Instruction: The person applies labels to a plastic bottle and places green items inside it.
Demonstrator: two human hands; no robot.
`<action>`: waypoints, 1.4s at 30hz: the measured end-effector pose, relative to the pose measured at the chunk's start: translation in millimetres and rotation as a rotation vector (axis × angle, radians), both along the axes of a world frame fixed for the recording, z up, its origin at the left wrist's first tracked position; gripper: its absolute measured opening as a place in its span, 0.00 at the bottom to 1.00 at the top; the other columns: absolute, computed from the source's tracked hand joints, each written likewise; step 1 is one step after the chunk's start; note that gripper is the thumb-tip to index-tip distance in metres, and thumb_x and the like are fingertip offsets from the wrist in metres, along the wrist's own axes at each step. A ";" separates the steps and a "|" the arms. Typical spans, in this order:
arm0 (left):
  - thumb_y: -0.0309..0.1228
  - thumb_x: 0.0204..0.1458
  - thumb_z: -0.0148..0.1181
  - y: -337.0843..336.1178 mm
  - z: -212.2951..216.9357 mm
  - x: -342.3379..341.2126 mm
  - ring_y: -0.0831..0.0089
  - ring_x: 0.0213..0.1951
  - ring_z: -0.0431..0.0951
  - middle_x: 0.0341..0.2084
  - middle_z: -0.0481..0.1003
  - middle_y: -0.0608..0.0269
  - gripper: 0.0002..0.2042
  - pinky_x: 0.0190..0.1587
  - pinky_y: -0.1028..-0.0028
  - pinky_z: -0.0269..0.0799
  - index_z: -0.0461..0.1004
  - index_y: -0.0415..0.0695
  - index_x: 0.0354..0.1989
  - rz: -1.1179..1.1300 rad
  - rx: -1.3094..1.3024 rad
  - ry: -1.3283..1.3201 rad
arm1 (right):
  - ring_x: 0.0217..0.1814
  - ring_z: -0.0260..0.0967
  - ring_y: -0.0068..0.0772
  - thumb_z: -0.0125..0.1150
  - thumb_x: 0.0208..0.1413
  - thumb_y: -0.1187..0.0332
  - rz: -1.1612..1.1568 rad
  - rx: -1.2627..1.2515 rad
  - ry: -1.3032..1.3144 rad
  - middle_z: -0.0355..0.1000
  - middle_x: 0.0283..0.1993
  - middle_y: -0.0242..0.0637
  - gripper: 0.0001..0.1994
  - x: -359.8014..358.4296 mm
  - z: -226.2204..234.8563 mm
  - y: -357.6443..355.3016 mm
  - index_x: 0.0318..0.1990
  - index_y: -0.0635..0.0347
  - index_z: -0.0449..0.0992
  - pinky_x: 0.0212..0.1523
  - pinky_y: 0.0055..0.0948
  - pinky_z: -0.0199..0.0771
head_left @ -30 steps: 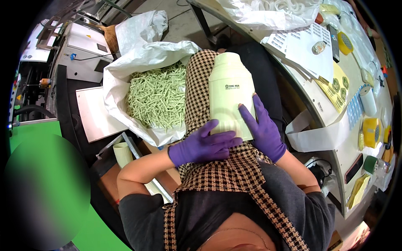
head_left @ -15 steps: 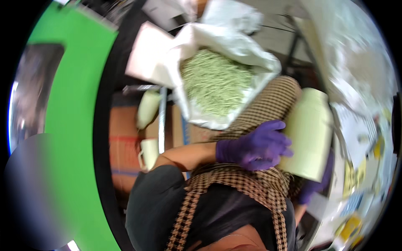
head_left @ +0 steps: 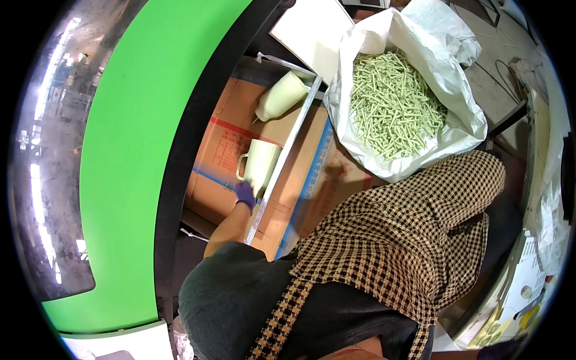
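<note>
At arm's length, my left hand (head_left: 245,194) in a purple glove is at the near end of a pale green jug (head_left: 264,159) with a side handle. The fingers seem closed round that end, though they are small and partly hidden. The jug is over brown cardboard (head_left: 219,150) beside a metal bar (head_left: 282,162). Farther off, a second pale green vessel (head_left: 283,96) lies tilted on the cardboard. A dark purple patch at the lower right rim looks like my right hand (head_left: 503,350); its fingers cannot be made out.
A large white sack (head_left: 465,135) with many thin pale green sticks (head_left: 393,105) stands open by my knee. The green machine panel (head_left: 129,150) with its black edge runs along my left. A white board (head_left: 312,36) is behind the bar.
My left hand has gone from my lap to the jug on the cardboard. The large pale green vessel by my right hand has left the view. The whole view has swung left.
</note>
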State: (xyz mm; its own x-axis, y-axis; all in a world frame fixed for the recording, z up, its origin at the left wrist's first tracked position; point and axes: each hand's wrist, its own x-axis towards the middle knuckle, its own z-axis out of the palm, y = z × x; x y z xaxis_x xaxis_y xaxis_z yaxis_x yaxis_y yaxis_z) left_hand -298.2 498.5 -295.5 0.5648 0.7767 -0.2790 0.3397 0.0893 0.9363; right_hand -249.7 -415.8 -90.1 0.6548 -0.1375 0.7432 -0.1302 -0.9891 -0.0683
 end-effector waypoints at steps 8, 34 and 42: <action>0.45 0.61 0.62 -37.2 -53.0 -32.8 0.72 0.44 0.82 0.49 0.84 0.64 0.19 0.49 0.67 0.78 0.82 0.45 0.52 -0.197 -0.545 0.569 | 0.68 0.70 0.50 0.58 0.66 0.78 0.140 -0.101 0.042 0.72 0.65 0.51 0.17 21.6 25.7 23.2 0.61 0.66 0.76 0.68 0.43 0.70; 0.48 0.28 0.85 -344.5 260.0 253.7 0.60 0.34 0.71 0.29 0.71 0.61 0.23 0.37 0.63 0.69 0.77 0.50 0.26 -1.106 1.336 -0.588 | 0.55 0.75 0.49 0.64 0.43 0.81 0.686 0.324 0.344 0.76 0.53 0.44 0.24 43.2 62.2 146.7 0.52 0.56 0.82 0.53 0.41 0.77; 0.46 0.30 0.82 -500.4 225.3 225.5 0.65 0.31 0.66 0.27 0.66 0.66 0.29 0.37 0.62 0.62 0.76 0.50 0.42 -1.172 0.984 -1.044 | 0.42 0.80 0.36 0.72 0.50 0.60 0.730 0.371 0.442 0.70 0.64 0.39 0.32 73.3 43.1 229.3 0.65 0.50 0.71 0.34 0.30 0.81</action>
